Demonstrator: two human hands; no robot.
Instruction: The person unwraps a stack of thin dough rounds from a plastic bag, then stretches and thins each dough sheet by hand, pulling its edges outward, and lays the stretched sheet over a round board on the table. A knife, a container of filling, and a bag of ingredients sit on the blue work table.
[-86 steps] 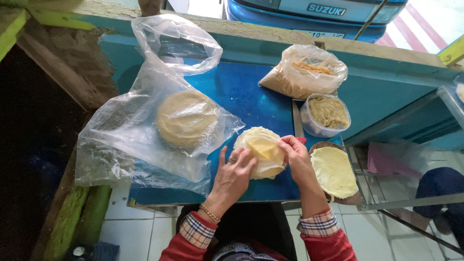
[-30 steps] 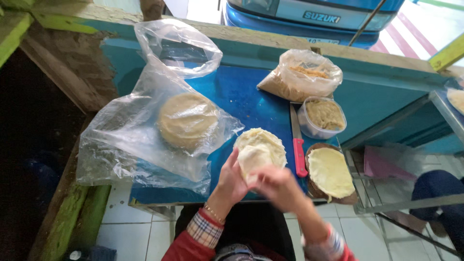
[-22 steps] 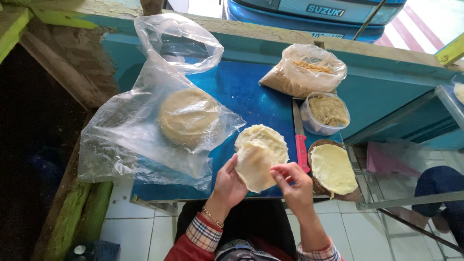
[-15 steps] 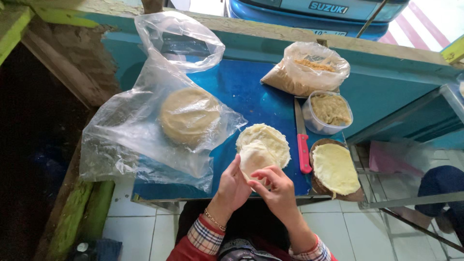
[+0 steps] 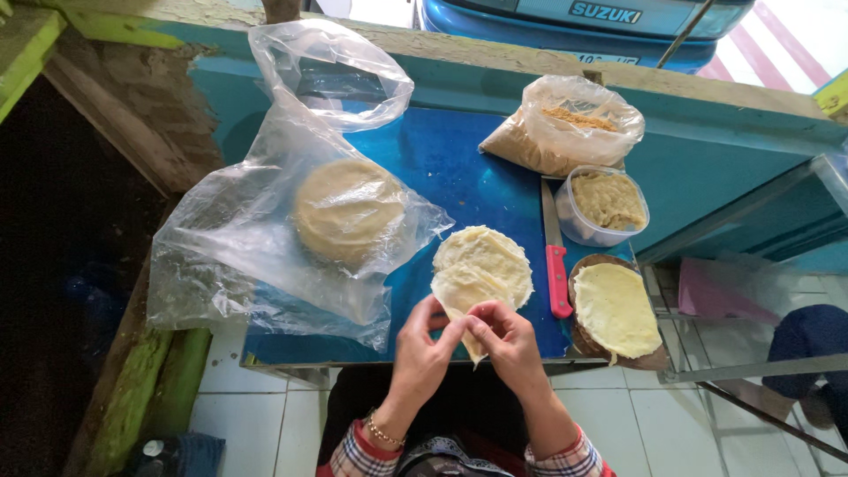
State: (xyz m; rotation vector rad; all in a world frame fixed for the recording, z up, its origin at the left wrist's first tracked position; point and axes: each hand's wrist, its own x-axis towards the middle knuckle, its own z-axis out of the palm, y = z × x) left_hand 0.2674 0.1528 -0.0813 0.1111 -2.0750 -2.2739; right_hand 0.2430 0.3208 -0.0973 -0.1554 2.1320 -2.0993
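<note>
Lying at the far left of the blue metal table top (image 5: 477, 168), a large clear plastic bag (image 5: 256, 256) holds a round stack of pale tan flat wrappers (image 5: 349, 210), its open mouth puffed up toward the back edge. Just to the right of the bag's corner sits a thin, pale yellow round wrapper (image 5: 486, 256), spread flat on the table.

A second thin, pale yellow sheet (image 5: 459, 296) overlaps the near edge of that flat one and comes toward the person — it is pinched between both hands at the table's front edge. The left hand (image 5: 422, 346), with a beaded bracelet (image 5: 382, 433) at the wrist, grips the sheet's left side between thumb and fingers; the right hand (image 5: 512, 343) closes on its lower tip, fingers curled. Both grasp the sheet, which is lifted slightly and folded to a point between them.

Right of the wrappers a knife with a red handle (image 5: 558, 281) lies pointing away, touching a round wooden board (image 5: 658, 358) that carries another pale yellow disc (image 5: 616, 309). Behind the board stands a clear plastic tub of beige mash (image 5: 606, 203) — and behind that, a clear bag of brown crumbs (image 5: 565, 132).
</note>
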